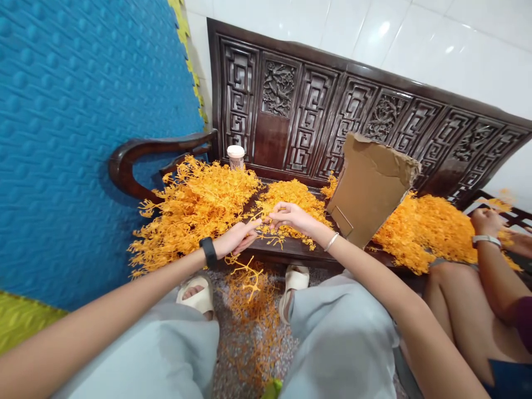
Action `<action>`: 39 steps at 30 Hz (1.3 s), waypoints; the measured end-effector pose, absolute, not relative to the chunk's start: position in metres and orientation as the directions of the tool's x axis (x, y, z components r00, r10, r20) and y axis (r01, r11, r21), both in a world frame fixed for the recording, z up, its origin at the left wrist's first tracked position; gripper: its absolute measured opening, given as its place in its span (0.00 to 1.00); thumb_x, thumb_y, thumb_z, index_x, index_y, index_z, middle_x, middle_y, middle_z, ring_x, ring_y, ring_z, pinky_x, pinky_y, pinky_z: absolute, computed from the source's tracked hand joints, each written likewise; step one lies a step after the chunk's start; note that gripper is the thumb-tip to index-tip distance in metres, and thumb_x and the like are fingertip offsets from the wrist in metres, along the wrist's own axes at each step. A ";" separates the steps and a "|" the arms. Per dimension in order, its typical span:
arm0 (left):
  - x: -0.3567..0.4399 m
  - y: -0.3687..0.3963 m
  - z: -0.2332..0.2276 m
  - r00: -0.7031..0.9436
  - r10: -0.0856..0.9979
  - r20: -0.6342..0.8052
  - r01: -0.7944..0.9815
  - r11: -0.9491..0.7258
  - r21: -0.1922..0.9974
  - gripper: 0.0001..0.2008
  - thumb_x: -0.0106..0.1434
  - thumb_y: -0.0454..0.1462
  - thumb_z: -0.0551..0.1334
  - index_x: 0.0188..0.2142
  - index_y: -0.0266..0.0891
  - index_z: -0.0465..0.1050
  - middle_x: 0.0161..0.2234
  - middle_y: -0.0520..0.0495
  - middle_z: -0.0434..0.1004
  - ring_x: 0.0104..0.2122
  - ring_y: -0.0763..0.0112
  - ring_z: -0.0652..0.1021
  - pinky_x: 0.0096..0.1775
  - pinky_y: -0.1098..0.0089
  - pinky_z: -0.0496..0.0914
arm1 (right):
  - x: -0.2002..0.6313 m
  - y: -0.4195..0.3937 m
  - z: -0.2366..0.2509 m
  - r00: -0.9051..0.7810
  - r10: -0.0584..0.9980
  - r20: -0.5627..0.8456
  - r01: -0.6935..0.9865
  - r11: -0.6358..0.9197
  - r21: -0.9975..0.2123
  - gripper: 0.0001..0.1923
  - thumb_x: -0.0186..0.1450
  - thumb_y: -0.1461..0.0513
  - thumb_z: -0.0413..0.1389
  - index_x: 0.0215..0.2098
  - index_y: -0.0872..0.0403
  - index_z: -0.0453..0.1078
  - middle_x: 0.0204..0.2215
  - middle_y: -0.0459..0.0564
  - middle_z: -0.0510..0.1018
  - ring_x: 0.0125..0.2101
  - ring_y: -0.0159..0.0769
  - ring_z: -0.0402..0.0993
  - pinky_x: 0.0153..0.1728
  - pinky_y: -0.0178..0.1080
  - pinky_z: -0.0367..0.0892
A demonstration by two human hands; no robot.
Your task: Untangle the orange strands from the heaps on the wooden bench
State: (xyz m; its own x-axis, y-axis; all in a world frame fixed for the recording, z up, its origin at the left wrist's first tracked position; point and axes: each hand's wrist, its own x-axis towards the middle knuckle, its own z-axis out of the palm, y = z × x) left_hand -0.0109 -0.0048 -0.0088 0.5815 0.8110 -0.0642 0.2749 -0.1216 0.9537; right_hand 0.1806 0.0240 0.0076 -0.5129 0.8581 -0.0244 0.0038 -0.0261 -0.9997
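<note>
Both hands meet over the front edge of the bench seat: the left hand and right hand pinch the same small orange plastic sprig between their fingertips, fingers narrowed around it, apparently pulling bits off it. Progress-wise I'd say there's loads left. A big pile of untouched sprigs sits just left of the hands, a smaller heap right behind them, and another mound past a torn cardboard piece. Stripped stems litter the speckled floor between the sandals, so some is done.

It's all on a dark carved wooden bench against a white tiled wall, blue foam mat leaning on the left, a capped cup at the back. Another person's hand works the far-right mound.
</note>
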 end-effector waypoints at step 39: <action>0.038 -0.007 -0.007 0.502 0.828 -0.249 -0.100 0.342 0.934 0.25 0.61 0.53 0.48 0.16 0.39 0.49 0.09 0.60 0.44 0.08 0.85 0.48 0.12 0.79 0.42 | 0.208 0.083 0.013 -0.057 0.910 0.410 0.860 0.253 -0.443 0.06 0.53 0.67 0.51 0.24 0.58 0.70 0.23 0.50 0.75 0.27 0.33 0.71 0.31 0.34 0.63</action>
State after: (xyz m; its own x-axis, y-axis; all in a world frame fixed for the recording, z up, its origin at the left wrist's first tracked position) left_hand 0.0382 -0.0074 -0.0067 0.5016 0.8284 -0.2493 -0.1005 0.3421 0.9343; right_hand 0.2079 0.0834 0.0129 -0.0570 0.9104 0.4098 0.8598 0.2534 -0.4434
